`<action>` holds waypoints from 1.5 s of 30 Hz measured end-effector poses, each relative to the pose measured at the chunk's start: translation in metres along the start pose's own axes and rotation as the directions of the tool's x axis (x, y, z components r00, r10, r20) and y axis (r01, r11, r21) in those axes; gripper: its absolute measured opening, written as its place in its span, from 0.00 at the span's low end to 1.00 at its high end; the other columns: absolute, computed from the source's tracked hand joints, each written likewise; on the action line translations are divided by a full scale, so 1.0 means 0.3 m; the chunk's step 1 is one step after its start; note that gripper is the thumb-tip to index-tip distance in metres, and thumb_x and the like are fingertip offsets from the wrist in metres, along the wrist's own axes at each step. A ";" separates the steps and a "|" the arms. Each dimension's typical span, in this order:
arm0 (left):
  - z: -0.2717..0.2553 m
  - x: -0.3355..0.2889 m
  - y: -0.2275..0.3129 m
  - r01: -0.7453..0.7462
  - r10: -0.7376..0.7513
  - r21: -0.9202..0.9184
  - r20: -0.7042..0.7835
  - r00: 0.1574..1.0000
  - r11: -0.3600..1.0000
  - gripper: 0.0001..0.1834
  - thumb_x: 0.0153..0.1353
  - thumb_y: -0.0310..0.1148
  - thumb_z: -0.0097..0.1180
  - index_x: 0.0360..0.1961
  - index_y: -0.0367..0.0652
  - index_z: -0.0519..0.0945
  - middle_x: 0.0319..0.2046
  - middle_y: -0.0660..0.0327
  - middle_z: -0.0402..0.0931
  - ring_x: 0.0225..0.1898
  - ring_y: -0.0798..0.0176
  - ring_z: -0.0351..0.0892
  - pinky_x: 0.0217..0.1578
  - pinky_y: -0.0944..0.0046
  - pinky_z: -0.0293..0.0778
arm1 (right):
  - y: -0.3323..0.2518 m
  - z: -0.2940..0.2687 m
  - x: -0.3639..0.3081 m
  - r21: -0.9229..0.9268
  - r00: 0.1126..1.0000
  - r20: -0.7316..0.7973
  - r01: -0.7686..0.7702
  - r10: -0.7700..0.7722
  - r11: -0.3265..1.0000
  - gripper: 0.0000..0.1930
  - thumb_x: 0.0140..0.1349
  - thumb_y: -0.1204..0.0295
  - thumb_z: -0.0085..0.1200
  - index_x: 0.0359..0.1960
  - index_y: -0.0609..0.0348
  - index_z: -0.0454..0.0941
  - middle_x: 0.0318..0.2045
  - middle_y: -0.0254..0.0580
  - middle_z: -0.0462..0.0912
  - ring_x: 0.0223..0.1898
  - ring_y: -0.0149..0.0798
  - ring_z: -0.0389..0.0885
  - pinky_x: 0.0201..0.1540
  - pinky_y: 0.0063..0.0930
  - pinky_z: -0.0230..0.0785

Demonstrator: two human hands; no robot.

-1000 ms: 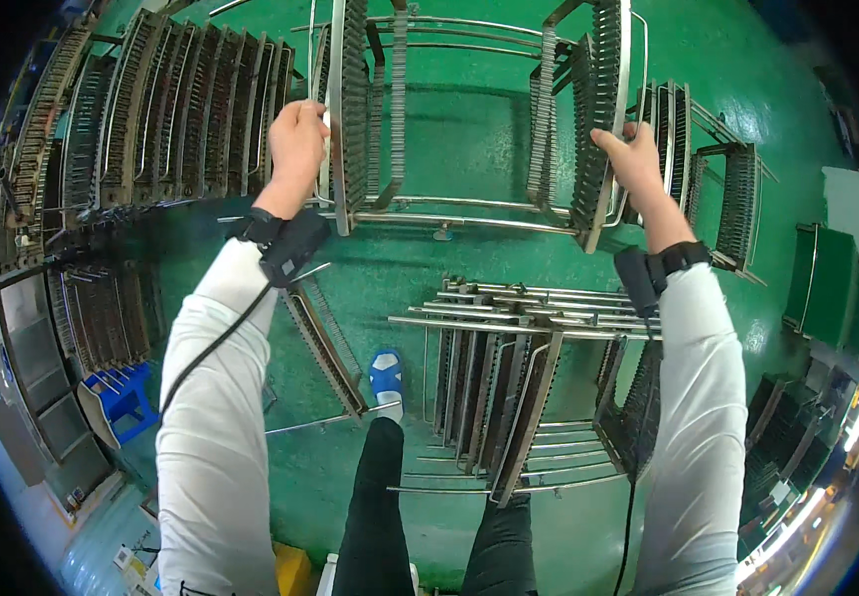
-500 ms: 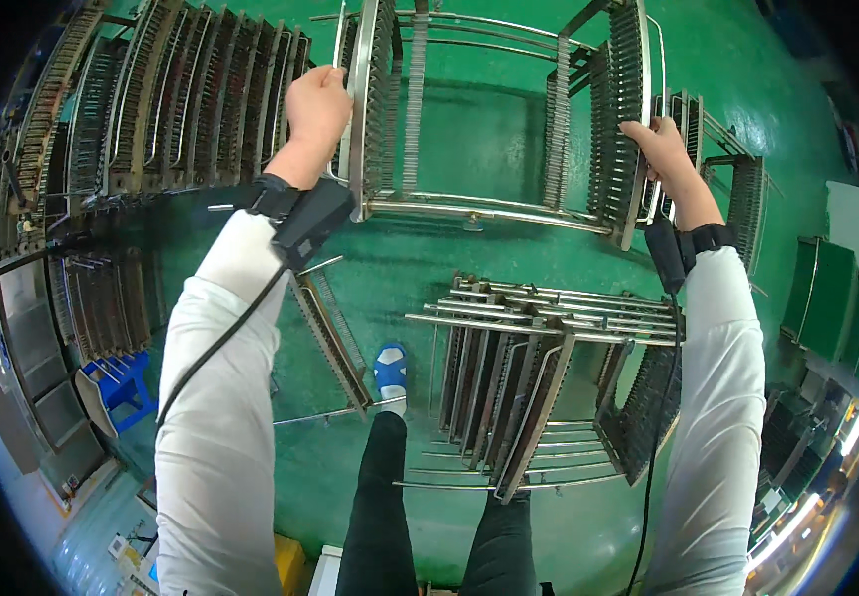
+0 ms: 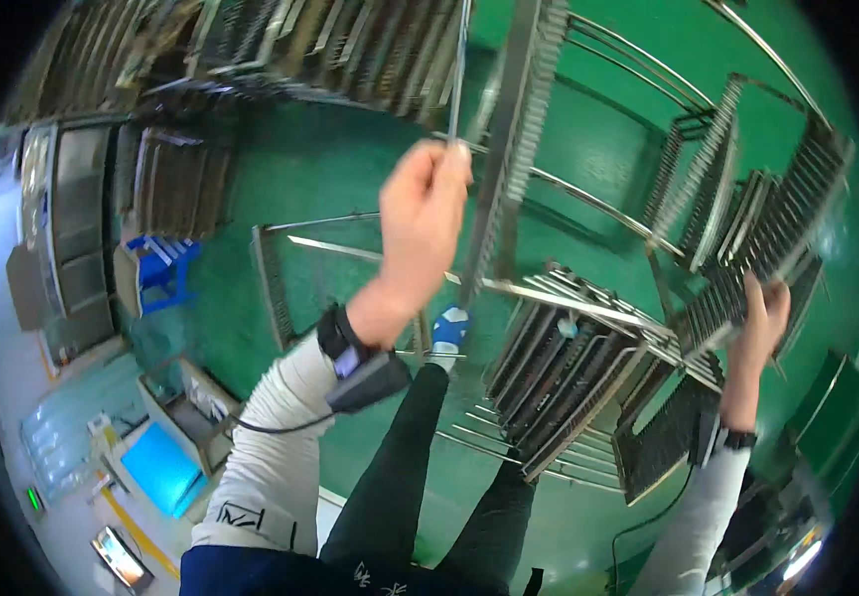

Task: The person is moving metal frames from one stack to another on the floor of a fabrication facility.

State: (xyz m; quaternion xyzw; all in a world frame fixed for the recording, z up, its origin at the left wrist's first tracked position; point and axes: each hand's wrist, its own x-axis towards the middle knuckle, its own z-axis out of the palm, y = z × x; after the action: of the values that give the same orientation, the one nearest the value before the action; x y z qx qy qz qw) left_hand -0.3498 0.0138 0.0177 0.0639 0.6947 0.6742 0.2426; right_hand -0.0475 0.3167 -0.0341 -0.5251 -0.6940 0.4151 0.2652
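Note:
A large open metal rack with slotted side panels, its left panel [image 3: 514, 139] and right panel [image 3: 812, 199] joined by metal rods, is held tilted across the upper right. My left hand [image 3: 420, 223] is closed around a thin metal bar handle [image 3: 459, 79] beside the left panel. My right hand [image 3: 762, 323] grips the outer edge at the lower end of the right panel; its fingers are partly hidden. Below the held rack, several similar racks [image 3: 569, 372] stand nested together on the floor, partly covered by its lower rods.
Rows of dark slotted racks [image 3: 350, 50] line the upper left. Another open frame [image 3: 271, 288] stands on the green floor [image 3: 320, 159] near my blue shoe [image 3: 449, 326]. A blue stool [image 3: 163, 273] and a box [image 3: 186, 397] are at left. Green panels [image 3: 832, 397] are at right.
My view has turned, shifting the surroundings. The rack in my hands has tilted and come nearer, over the nested racks. Both hands sit lower in the picture, still gripping it.

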 end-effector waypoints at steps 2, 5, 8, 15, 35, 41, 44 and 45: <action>-0.109 -0.144 -0.002 0.100 -0.097 0.055 -0.054 0.994 0.993 0.15 0.71 0.38 0.50 0.27 0.47 0.67 0.17 0.73 0.61 0.16 0.80 0.55 0.15 0.74 0.51 | -0.077 -0.014 -0.096 0.062 0.998 0.032 0.044 -0.046 0.997 0.14 0.59 0.71 0.63 0.41 0.59 0.72 0.31 0.26 0.68 0.32 0.23 0.63 0.36 0.18 0.57; -0.270 -0.319 -0.035 0.131 -0.133 -0.044 -0.050 0.990 0.990 0.15 0.73 0.37 0.47 0.26 0.47 0.63 0.17 0.71 0.61 0.15 0.78 0.56 0.15 0.73 0.53 | -0.242 -0.023 -0.197 0.015 0.988 0.127 0.087 -0.089 0.996 0.13 0.59 0.76 0.62 0.42 0.60 0.70 0.32 0.24 0.64 0.32 0.21 0.61 0.36 0.15 0.54; -0.442 -0.476 -0.045 0.243 -0.262 -0.154 -0.119 0.958 0.958 0.15 0.74 0.36 0.44 0.27 0.47 0.63 0.16 0.70 0.60 0.15 0.76 0.56 0.15 0.72 0.55 | -0.327 0.026 -0.330 -0.053 0.974 0.202 0.119 -0.106 0.991 0.14 0.57 0.78 0.62 0.42 0.60 0.70 0.31 0.24 0.63 0.32 0.21 0.60 0.36 0.15 0.54; -0.746 -0.678 -0.034 0.345 -0.396 -0.223 -0.255 0.882 0.912 0.15 0.74 0.37 0.43 0.28 0.48 0.64 0.16 0.72 0.59 0.14 0.78 0.55 0.14 0.74 0.54 | -0.507 0.167 -0.627 -0.128 0.953 0.297 0.106 -0.063 0.986 0.18 0.51 0.79 0.65 0.39 0.57 0.68 0.29 0.25 0.63 0.28 0.20 0.57 0.30 0.13 0.54; -1.173 -1.243 0.059 0.277 -0.256 -0.019 -0.444 0.859 0.961 0.18 0.71 0.40 0.51 0.22 0.49 0.67 0.15 0.76 0.56 0.16 0.80 0.52 0.15 0.73 0.49 | -0.548 -0.009 -1.368 -0.055 0.955 0.297 0.038 -0.020 0.998 0.18 0.46 0.79 0.65 0.31 0.56 0.64 0.24 0.26 0.59 0.24 0.23 0.57 0.27 0.19 0.55; -1.203 -1.321 0.077 0.257 -0.217 0.063 -0.366 0.905 0.964 0.18 0.70 0.40 0.53 0.22 0.46 0.70 0.16 0.75 0.59 0.18 0.80 0.53 0.18 0.73 0.51 | -0.461 -0.154 -1.522 -0.077 0.968 0.243 -0.049 0.067 0.996 0.18 0.45 0.79 0.64 0.30 0.55 0.63 0.25 0.28 0.59 0.25 0.25 0.57 0.29 0.20 0.55; -1.255 -1.346 0.053 0.263 -0.226 0.067 -0.339 0.913 0.962 0.18 0.70 0.40 0.53 0.22 0.46 0.70 0.16 0.75 0.58 0.17 0.80 0.53 0.18 0.73 0.50 | -0.466 -0.150 -1.602 -0.047 0.967 0.226 -0.110 0.117 0.993 0.19 0.45 0.79 0.64 0.29 0.56 0.62 0.25 0.29 0.58 0.26 0.26 0.56 0.30 0.20 0.54; -1.256 -1.349 0.098 0.285 -0.261 0.024 -0.330 0.907 0.958 0.18 0.70 0.39 0.53 0.21 0.46 0.69 0.16 0.76 0.58 0.17 0.80 0.52 0.18 0.72 0.49 | -0.461 -0.148 -1.630 -0.074 0.967 0.215 -0.122 0.135 0.990 0.19 0.45 0.79 0.64 0.29 0.56 0.62 0.25 0.29 0.58 0.26 0.26 0.55 0.30 0.21 0.54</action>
State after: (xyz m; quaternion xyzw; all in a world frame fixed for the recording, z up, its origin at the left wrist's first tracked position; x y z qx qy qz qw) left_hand -0.1625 -0.4933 0.1377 -0.1368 0.7507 0.6096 0.2149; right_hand 0.0684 -0.1485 0.1400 -0.5277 -0.6956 0.4659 0.1438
